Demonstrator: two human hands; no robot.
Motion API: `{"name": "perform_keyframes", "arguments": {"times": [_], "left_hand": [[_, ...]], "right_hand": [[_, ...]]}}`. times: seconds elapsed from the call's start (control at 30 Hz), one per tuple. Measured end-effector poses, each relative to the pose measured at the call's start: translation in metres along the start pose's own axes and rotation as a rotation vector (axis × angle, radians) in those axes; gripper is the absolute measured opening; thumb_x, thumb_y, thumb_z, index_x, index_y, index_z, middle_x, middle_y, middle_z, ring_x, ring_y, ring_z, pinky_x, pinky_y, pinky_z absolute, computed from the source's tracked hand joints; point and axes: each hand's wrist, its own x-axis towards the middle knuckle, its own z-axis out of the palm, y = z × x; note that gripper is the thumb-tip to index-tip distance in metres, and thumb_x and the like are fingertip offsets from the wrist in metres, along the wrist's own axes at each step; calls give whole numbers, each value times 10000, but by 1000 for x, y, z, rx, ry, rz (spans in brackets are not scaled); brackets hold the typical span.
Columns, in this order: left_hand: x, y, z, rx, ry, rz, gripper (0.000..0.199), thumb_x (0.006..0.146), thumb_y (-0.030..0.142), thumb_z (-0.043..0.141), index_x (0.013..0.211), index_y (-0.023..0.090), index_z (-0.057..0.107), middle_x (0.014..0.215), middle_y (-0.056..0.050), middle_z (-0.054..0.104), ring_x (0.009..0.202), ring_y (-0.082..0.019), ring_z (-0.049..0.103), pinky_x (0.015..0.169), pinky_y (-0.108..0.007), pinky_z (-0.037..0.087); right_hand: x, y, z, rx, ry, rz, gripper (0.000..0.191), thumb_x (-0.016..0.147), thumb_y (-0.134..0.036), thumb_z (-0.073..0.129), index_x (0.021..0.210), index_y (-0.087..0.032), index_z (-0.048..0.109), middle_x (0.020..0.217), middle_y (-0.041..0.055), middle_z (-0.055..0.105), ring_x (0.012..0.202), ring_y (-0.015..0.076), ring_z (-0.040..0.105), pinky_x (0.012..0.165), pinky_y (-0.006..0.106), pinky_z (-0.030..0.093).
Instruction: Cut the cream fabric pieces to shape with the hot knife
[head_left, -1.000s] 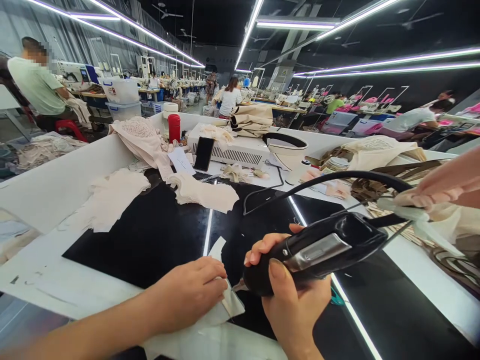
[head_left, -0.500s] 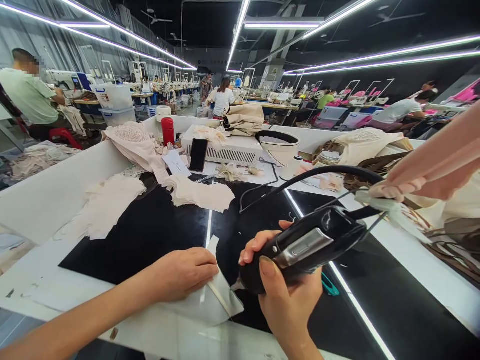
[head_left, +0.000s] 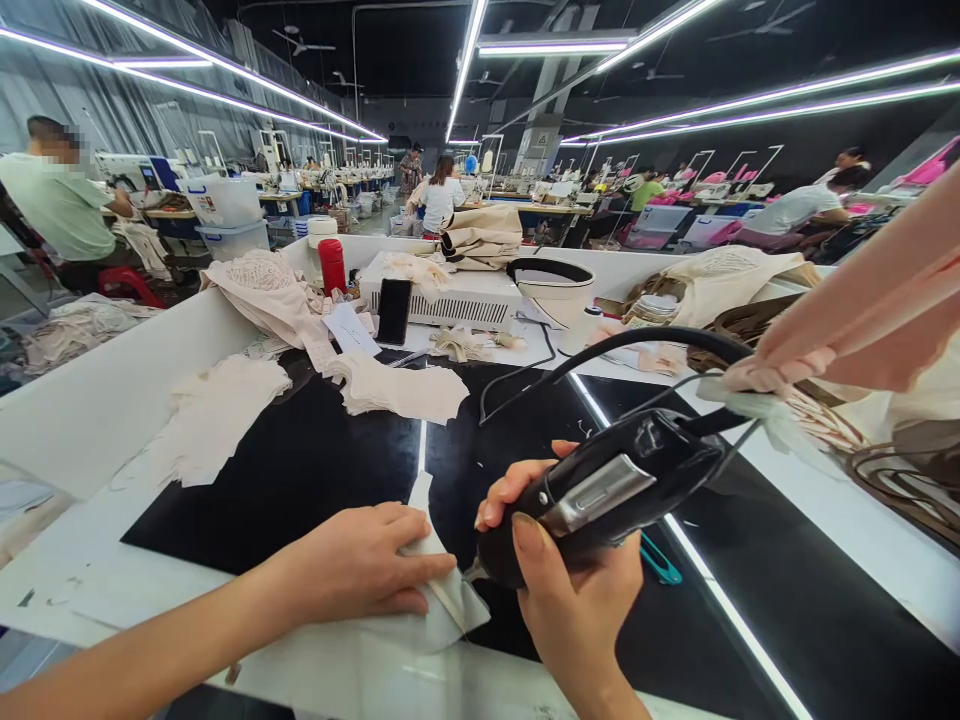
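Note:
My right hand [head_left: 574, 605] is wrapped round a black corded handheld tool [head_left: 675, 455] with a silver lever on its side. The tool's small metal tip points left and down, at the edge of a thin white fabric piece [head_left: 471, 603]. I cannot tell if tip and fabric touch. On that fabric lies my left hand [head_left: 360, 565], palm down, its fingers stretched out and somewhat apart. A pale narrow strip runs along the fabric, partly covered by these fingers. Under both hands is a shiny black mat [head_left: 330, 460].
Stacked pale fabric pieces [head_left: 405, 388] lie beyond my hands, with more cut pieces [head_left: 229, 410] at left. A teal-handled tool [head_left: 660, 560] sits right of my right hand. The cable [head_left: 637, 338] arches behind, tied to hanging pink cloth [head_left: 862, 290]. A phone [head_left: 394, 312] leans on a white box.
My left hand's fingers have spread and stretched farther over the fabric, to the right. The tool and my right hand have stayed almost in place. The view has shifted slightly.

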Motion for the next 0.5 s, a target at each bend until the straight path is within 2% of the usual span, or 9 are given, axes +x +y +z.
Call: {"name": "perform_keyframes", "arguments": {"times": [0.13, 0.3, 0.5], "left_hand": [[0, 4, -1, 10, -48, -12, 534, 938, 526, 721, 1359, 257, 531, 1106, -82, 611, 902, -223, 621, 850, -353, 543], [0, 7, 1, -30, -86, -31, 526, 929, 515, 734, 1353, 273, 540, 1148, -92, 595, 993, -241, 629, 1001, -428, 524], [-1, 7, 2, -63, -90, -34, 533, 942, 484, 729, 1386, 254, 543, 1191, -118, 593, 1083, -245, 623, 1059, -458, 510]], "right_hand": [[-1, -1, 0, -4, 3, -4, 433, 868, -230, 778, 1226, -293, 543, 847, -15, 660, 650, 148, 647, 582, 290, 586], [0, -2, 2, -16, 13, -16, 426, 866, -237, 780, 1224, -290, 555, 836, -24, 659, 631, 146, 642, 569, 286, 584], [4, -1, 5, 20, 20, 16, 403, 886, -253, 760, 1225, -292, 545, 841, -26, 657, 605, 142, 649, 553, 293, 579]]}}
